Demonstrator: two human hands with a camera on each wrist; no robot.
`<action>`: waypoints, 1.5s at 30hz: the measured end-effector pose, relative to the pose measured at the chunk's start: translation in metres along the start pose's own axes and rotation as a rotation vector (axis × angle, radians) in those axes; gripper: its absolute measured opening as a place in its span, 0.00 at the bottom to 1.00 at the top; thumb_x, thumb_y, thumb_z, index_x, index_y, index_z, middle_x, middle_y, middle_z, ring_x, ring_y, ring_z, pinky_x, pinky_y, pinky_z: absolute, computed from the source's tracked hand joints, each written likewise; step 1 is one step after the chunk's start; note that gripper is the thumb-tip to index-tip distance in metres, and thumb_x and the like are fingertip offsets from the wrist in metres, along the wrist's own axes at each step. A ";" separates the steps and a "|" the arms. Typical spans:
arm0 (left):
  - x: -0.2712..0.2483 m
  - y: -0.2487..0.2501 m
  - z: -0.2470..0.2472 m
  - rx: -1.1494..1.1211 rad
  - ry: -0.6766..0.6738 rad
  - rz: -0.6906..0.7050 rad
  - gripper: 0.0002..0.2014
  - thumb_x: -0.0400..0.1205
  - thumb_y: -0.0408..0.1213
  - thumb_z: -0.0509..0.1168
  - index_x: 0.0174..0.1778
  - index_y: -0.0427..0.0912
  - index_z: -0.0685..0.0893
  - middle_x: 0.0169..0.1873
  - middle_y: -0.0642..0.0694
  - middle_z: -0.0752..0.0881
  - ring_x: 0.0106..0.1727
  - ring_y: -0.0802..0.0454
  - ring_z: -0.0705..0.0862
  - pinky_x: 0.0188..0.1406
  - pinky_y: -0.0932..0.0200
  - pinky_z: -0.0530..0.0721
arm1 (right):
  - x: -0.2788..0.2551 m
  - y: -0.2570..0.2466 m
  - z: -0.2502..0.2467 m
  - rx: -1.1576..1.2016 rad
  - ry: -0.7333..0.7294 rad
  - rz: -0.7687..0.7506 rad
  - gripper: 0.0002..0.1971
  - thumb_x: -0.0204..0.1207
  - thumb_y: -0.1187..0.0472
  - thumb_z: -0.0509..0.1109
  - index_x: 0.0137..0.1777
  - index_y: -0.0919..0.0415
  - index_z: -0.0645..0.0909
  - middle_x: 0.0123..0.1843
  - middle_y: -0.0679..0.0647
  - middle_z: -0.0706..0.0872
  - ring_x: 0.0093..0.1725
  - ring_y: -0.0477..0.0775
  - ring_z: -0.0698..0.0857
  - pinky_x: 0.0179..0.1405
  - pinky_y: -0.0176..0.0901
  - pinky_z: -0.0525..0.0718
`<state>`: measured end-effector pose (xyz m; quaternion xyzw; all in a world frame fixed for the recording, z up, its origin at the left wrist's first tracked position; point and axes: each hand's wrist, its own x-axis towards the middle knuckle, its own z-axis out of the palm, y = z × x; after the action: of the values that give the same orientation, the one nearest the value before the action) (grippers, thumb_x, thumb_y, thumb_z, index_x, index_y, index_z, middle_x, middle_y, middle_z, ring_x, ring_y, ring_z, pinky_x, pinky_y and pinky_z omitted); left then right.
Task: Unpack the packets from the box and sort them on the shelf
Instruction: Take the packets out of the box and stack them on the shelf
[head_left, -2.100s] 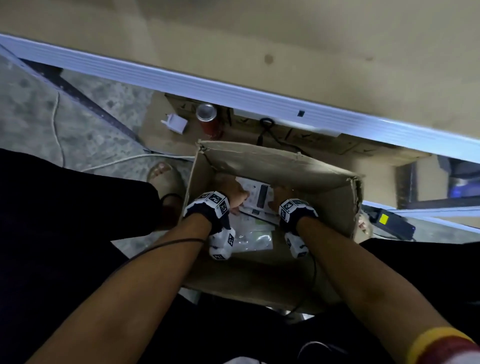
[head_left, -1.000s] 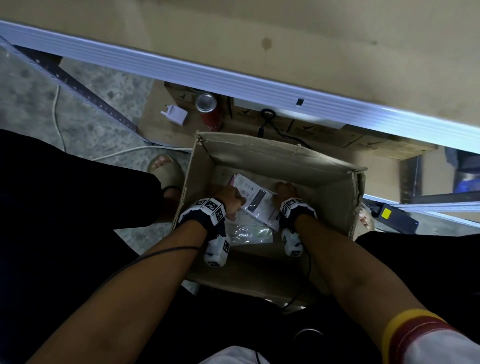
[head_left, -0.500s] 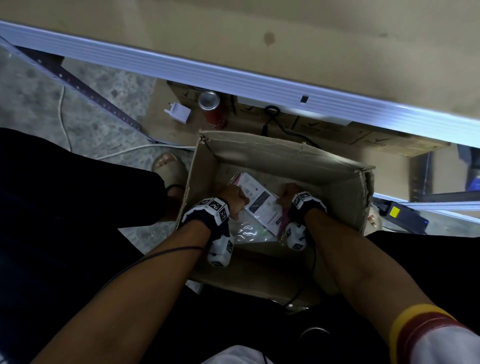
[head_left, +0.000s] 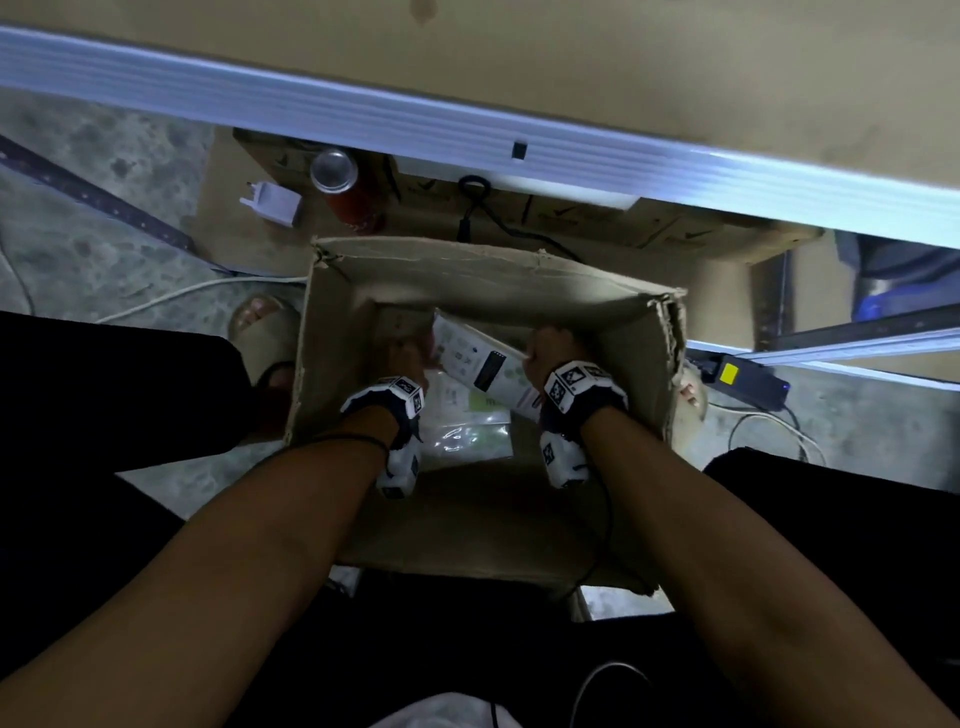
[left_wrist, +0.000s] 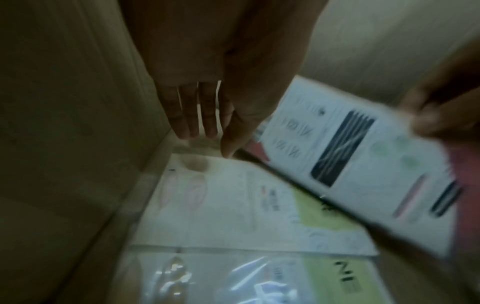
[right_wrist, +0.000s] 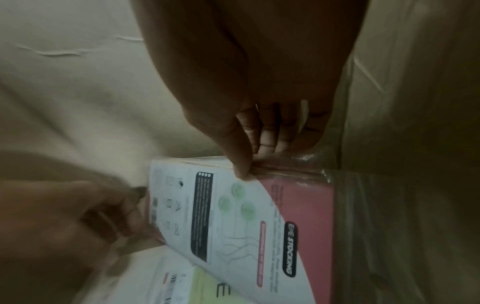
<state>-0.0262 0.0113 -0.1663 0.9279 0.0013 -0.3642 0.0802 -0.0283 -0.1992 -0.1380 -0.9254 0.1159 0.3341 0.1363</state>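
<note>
Both hands were inside the cardboard box (head_left: 613, 312): the right hand (head_left: 550, 353) pinched a white-and-pink packet (head_left: 483, 364), and the left hand (left_wrist: 221, 82), fingers straight, touched its far edge.

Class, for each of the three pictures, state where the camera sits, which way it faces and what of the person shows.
Head: on the head, facing down into the box; both forearms show.
Left wrist: facing along the left hand, fingers straight, beside the stack.
Right wrist: facing along the right hand, thumb on the stack's edge.
All share the white and pink packet stack.
</note>
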 end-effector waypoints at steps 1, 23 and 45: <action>0.001 -0.002 0.000 0.043 0.000 0.009 0.27 0.88 0.30 0.58 0.84 0.34 0.61 0.83 0.33 0.61 0.84 0.36 0.60 0.84 0.46 0.56 | -0.002 -0.003 -0.001 -0.032 0.006 -0.005 0.10 0.78 0.60 0.68 0.51 0.63 0.89 0.51 0.63 0.90 0.49 0.65 0.89 0.47 0.54 0.90; 0.011 -0.014 0.058 0.178 -0.190 0.179 0.21 0.84 0.32 0.64 0.74 0.35 0.75 0.76 0.34 0.73 0.78 0.37 0.71 0.78 0.45 0.68 | -0.031 -0.011 -0.015 -0.050 0.114 0.107 0.08 0.78 0.60 0.71 0.54 0.59 0.88 0.58 0.61 0.88 0.63 0.65 0.84 0.70 0.60 0.75; 0.000 -0.026 0.044 0.388 -0.157 0.215 0.24 0.78 0.33 0.67 0.72 0.41 0.74 0.73 0.39 0.76 0.74 0.38 0.75 0.74 0.43 0.74 | -0.031 -0.005 -0.010 -0.004 0.114 0.145 0.05 0.77 0.60 0.71 0.50 0.55 0.87 0.57 0.59 0.88 0.62 0.63 0.85 0.75 0.65 0.68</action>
<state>-0.0570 0.0306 -0.2021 0.8896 -0.1736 -0.4179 -0.0616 -0.0439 -0.1942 -0.1099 -0.9324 0.1896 0.2900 0.1028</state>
